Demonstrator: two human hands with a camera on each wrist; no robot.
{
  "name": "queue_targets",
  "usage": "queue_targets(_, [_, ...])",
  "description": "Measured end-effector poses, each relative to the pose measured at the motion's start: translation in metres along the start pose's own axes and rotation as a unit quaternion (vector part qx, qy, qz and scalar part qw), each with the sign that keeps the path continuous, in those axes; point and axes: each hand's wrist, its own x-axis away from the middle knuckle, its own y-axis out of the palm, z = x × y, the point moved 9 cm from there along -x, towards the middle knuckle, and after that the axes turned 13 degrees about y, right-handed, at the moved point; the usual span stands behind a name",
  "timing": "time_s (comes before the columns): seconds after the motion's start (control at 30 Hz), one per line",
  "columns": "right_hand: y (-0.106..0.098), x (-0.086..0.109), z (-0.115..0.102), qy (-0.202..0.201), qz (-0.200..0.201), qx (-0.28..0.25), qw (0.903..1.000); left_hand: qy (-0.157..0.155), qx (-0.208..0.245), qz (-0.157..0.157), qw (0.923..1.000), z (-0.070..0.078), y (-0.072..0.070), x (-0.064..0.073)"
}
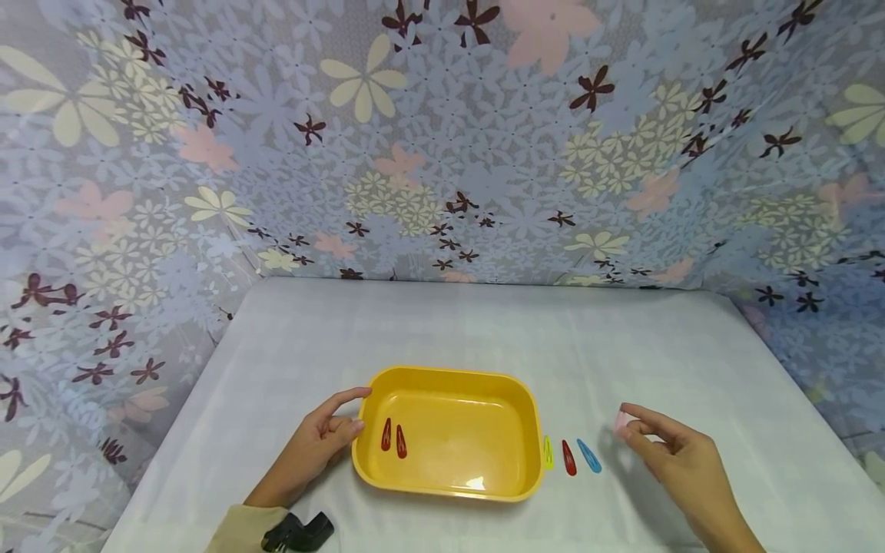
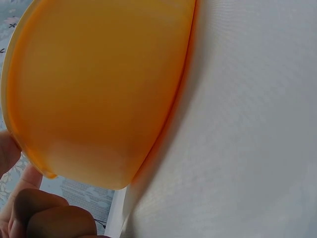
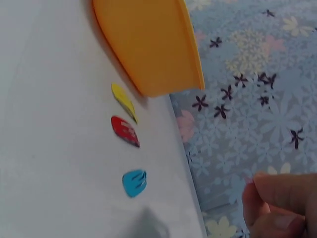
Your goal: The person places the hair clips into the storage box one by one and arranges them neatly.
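Observation:
My left hand (image 1: 314, 449) is at the left end of a yellow plastic tray (image 1: 449, 491), its index finger and thumb resting on the rim. In the left wrist view, the tray wall (image 2: 99, 99) rises beside the fingers. Two dark red snap hair clips, a left one (image 1: 386, 435) and a right one (image 1: 401, 442), lie inside the tray. Off to the right, above the table, my right hand (image 1: 681, 457) pinches a small pale pink item (image 1: 624, 418) between thumb and index finger; the fingers mostly hide it, so I cannot tell its kind.
Between tray and right hand, a yellow-green hair clip (image 1: 548, 452), a red one (image 1: 569, 458) and a blue one (image 1: 590, 455) lie in a row on the white-covered table (image 1: 442, 326). Flowered cloth (image 1: 484, 177) hangs behind the table and along its sides.

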Motion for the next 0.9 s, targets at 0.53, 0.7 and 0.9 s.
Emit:
queue_targets(0.53, [0.020,0.001,-0.038,0.026,-0.047,-0.006,0.9985,-0.007,-0.004,0.004,1.0000,0.002,-0.001,0.000])
queue_targets(0.7, [0.038,0.007,-0.059,0.001,-0.077,-0.025,0.9967,0.004,0.001,0.001,1.0000,0.002,-0.001,-0.001])
queue_targets(0.9, [0.060,0.012,-0.077,-0.029,-0.103,-0.020,0.9941,0.012,0.009,-0.007,0.9999,0.000,0.001,-0.001])
